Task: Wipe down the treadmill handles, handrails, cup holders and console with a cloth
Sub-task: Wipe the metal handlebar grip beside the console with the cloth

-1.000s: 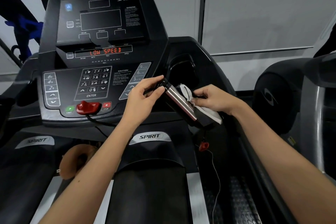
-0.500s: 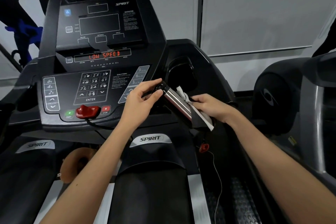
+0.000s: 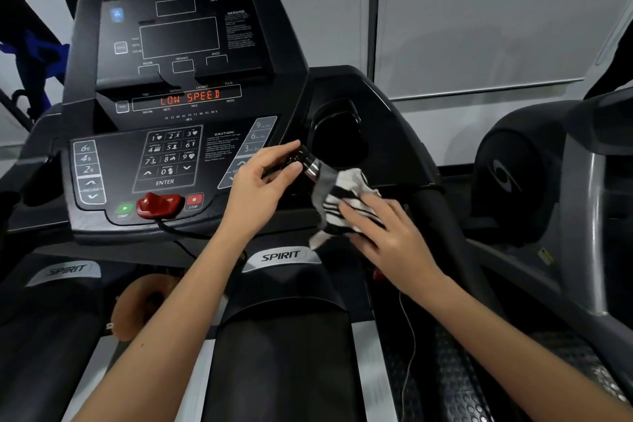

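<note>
The black treadmill console (image 3: 178, 86) fills the upper left, its display reading LOW SPEED. A short handle (image 3: 306, 164) with a steel grip sticks out toward me from the console's right side. My left hand (image 3: 260, 187) pinches the handle's black top end between thumb and fingers. My right hand (image 3: 383, 229) presses a black-and-white striped cloth (image 3: 342, 195) over the lower part of that handle, hiding most of the steel. The right cup holder (image 3: 337, 137) is a dark hollow just behind the handle. The right handrail (image 3: 442, 233) runs down beside my right hand.
A red safety key (image 3: 159, 204) sits between the START and STOP buttons, its thin cord hanging down. A brown ring-shaped object (image 3: 137, 305) lies below the console at left. Another grey machine (image 3: 534, 181) stands at the right. Blue equipment is at the far left.
My right hand has brought the cloth up and over the handle, so the steel grip is now mostly covered. My left hand stays on the handle's top end.
</note>
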